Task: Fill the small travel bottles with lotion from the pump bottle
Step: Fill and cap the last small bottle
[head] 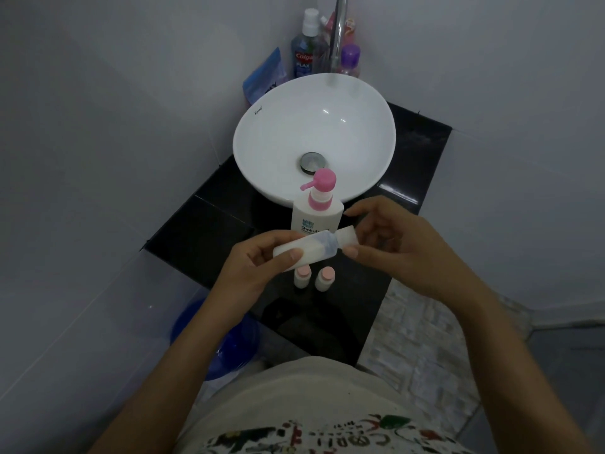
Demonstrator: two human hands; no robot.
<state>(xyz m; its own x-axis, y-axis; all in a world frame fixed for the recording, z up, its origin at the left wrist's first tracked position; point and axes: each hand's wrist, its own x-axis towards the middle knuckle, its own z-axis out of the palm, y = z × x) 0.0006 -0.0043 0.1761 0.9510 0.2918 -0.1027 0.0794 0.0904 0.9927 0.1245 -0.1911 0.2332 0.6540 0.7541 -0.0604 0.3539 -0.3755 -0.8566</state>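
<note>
We cap a travel bottle above the desk.

Our left hand (258,260) grips the bottle (304,249), which lies nearly level, neck pointing right; our right hand (386,240) pinches its cap (347,236). The pump bottle (316,208) stands just behind.

Bathroom corner with a basin and toiletries

A white vessel sink (314,103) sat on a black tiled counter (203,231), its metal drain (313,162) shut in the bowl. A chrome faucet (338,34) rose behind the rim. A mouthwash bottle (305,50) and a purple-capped bottle (349,60) stood on either side of it, with a blue pouch (265,78) leaning at the left. A blue basin (216,339) lay below the counter.
</note>
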